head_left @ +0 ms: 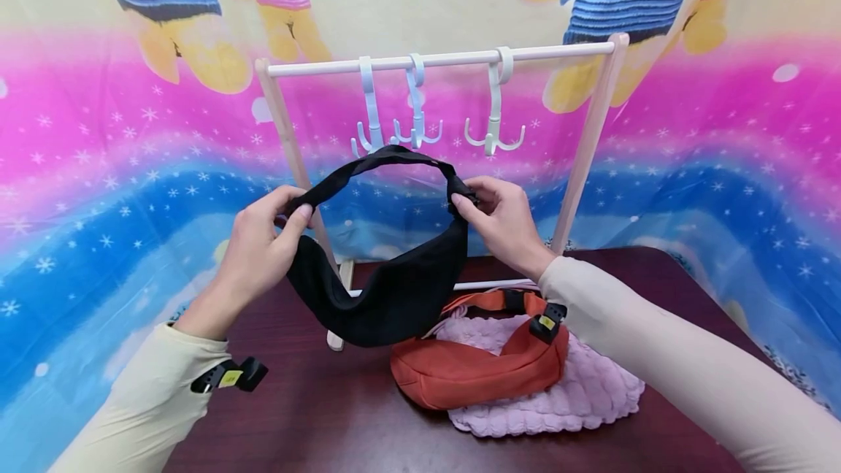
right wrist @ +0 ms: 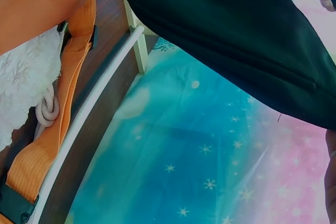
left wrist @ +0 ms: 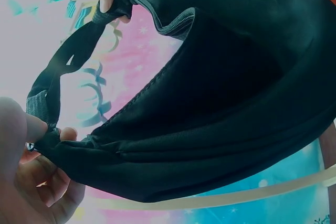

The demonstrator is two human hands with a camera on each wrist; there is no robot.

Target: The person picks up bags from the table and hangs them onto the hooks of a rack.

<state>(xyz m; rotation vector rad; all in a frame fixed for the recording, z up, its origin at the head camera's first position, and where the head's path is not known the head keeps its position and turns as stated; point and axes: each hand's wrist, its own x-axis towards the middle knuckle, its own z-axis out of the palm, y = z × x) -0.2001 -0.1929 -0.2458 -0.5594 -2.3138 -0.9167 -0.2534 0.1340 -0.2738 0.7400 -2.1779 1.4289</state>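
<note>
Between my two hands a black shoulder bag (head_left: 388, 290) hangs in the air, its strap (head_left: 394, 155) arched upward. My left hand (head_left: 263, 236) pinches the strap's left end where it meets the bag. At the opposite end my right hand (head_left: 499, 217) grips the strap near its black buckle. In the left wrist view the bag's zip (left wrist: 181, 22) shows along the opening. Behind the strap, a wooden rack carries a blue hook (head_left: 371, 104), a second blue hook (head_left: 417, 104) and a pale green hook (head_left: 495, 104) on its top bar (head_left: 453, 59).
An orange-red bag (head_left: 479, 374) lies on a pink puffy bag (head_left: 591, 393) at the right of the dark red table (head_left: 276, 414). The rack's wooden posts (head_left: 588, 144) stand on the table, with a patterned cloth (head_left: 723, 166) behind.
</note>
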